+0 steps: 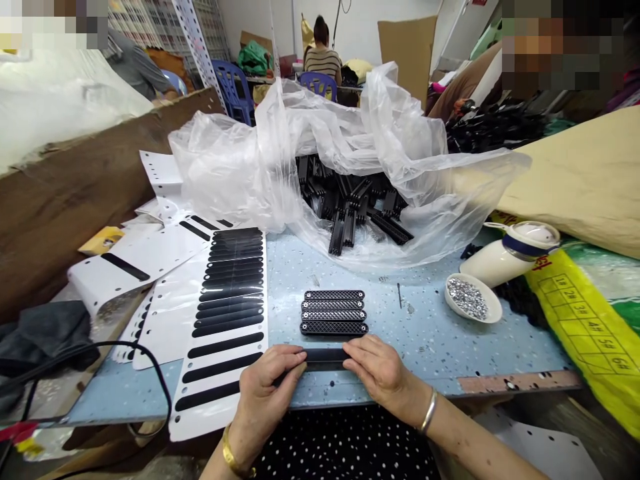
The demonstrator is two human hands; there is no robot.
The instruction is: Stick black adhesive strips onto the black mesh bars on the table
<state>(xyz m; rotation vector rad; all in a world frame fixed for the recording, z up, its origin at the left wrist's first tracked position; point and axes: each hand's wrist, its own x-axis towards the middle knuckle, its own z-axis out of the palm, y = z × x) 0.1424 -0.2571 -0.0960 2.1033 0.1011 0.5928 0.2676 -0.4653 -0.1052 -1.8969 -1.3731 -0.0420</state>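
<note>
A person's left hand (267, 381) and right hand (381, 370) hold a flat black plastic strip (326, 359) between them at the near edge of a pale blue speckled table (430, 340). Each hand closes its fingers and thumb around one end of the strip, so only the smooth, dark middle section shows, lying level and crosswise. Just beyond it, at 12 o'clock, four matching black strips (334, 312) lie side by side in a neat row, their faces showing a fine lattice texture. At 9 o'clock from the hands lies a white card (226, 333) with long black slots. Farther off at 12 o'clock, a clear plastic bag (320, 153) sits open, heaped with more black parts. At 2 o'clock stands a small white dish (473, 298) of shiny silver bits, beside a white container (510, 257) lying on its side.
</note>
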